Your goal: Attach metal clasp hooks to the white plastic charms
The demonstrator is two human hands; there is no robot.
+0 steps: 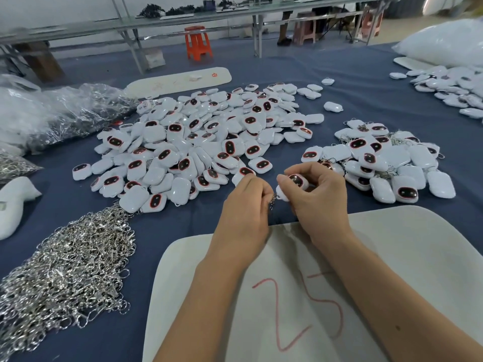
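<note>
The right hand (317, 193) pinched a white charm (296, 182) above the table (183, 220); the left hand (247, 202), just beside it, pinched a clasp hook (272, 201) hanging between them, nearly touching the charm's loop end.

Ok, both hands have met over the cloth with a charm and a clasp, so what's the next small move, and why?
Probably ease the clasp hook in the left hand onto the loop of the charm held by the right hand. The two parts sit almost touching between the fingertips, but I can't see the hook closed through the loop. Afterwards it likely joins the pile with hooks on the right.
</note>
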